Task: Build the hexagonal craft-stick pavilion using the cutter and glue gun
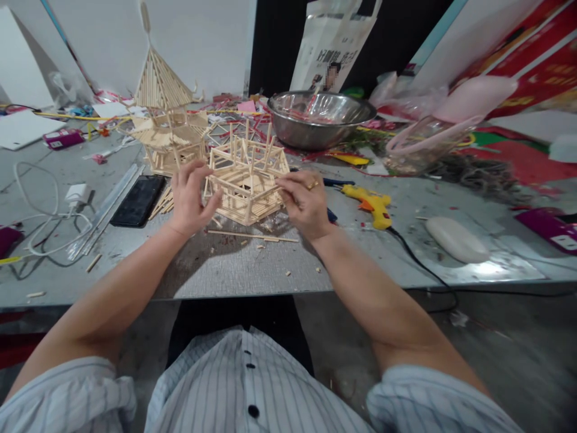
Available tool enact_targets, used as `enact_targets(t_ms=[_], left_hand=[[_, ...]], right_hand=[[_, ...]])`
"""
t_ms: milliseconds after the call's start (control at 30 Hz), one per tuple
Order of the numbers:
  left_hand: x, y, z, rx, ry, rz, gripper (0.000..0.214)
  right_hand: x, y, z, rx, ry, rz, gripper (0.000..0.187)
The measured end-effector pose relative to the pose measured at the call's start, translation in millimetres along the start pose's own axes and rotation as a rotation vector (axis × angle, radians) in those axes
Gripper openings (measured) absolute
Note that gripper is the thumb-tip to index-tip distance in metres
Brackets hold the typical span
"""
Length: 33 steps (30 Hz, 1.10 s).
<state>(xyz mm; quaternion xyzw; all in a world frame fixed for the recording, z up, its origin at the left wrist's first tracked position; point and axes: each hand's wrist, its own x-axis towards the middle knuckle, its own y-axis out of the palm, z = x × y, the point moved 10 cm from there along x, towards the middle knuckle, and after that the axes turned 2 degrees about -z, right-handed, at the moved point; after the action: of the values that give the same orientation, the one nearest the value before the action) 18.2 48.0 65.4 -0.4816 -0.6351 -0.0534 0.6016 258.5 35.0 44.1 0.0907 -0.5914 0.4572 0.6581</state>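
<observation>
A small frame model built of thin wooden sticks (247, 177) stands on the grey table (252, 270) in front of me. My left hand (189, 198) cups its left side, fingers curled against the frame. My right hand (305, 201), with a ring on one finger, pinches a stick at the model's right edge. Loose sticks (252, 236) lie on the table just below the model. Behind it stands a taller stick pagoda with a pointed roof (163, 114).
A yellow glue gun (372, 204) with a black cord lies to the right, a white oval object (456, 239) beyond it. A black phone (137, 200), a metal ruler and a white charger cable lie left. A steel bowl (321, 117) and clutter fill the back.
</observation>
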Motion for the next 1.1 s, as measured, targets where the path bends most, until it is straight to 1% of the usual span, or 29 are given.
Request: enact_targets(t_ms=[67, 167, 233, 333, 433, 500, 600, 700, 767, 867, 967, 1033, 1100], left_hand=[[2, 5.4, -26, 0.036, 0.09, 0.083, 0.046], [4, 19.4, -53, 0.078, 0.171, 0.19, 0.044], [5, 30.3, -61, 0.091, 0.194, 0.244, 0.041], [8, 41.3, -59, 0.11, 0.18, 0.267, 0.035], [9, 45.6, -54, 0.124, 0.175, 0.246, 0.033], [9, 47.9, -53, 0.132, 0.197, 0.23, 0.033], [8, 51.9, -58, 0.126, 0.272, 0.192, 0.031], [7, 54.0, -62, 0.113, 0.331, 0.136, 0.027], [5, 53.2, -65, 0.115, 0.364, 0.094, 0.023], [3, 49.9, -70, 0.128, 0.424, 0.038, 0.019], [2, 46.6, -72, 0.1, 0.436, 0.007, 0.015], [1, 42.4, -75, 0.091, 0.458, -0.038, 0.013], [-1, 38.4, -80, 0.11, 0.491, -0.089, 0.01]], right_hand=[[1, 9, 20, -0.039, -0.109, 0.07, 0.023], [3, 21, 33, -0.073, -0.154, 0.138, 0.023], [4, 24, 40, -0.096, -0.192, 0.134, 0.023], [6, 21, 45, -0.115, -0.238, 0.096, 0.023], [8, 21, 46, -0.083, -0.227, 0.1, 0.024], [8, 20, 46, -0.056, -0.224, 0.095, 0.024], [8, 21, 46, -0.061, -0.225, 0.083, 0.025], [6, 20, 49, -0.124, -0.289, 0.034, 0.023], [5, 17, 51, -0.128, -0.322, -0.001, 0.021], [5, 18, 52, -0.107, -0.324, -0.002, 0.02], [5, 14, 58, -0.096, -0.347, -0.032, 0.018], [4, 9, 62, -0.087, -0.373, -0.063, 0.018], [4, 7, 60, -0.089, -0.368, -0.079, 0.02]])
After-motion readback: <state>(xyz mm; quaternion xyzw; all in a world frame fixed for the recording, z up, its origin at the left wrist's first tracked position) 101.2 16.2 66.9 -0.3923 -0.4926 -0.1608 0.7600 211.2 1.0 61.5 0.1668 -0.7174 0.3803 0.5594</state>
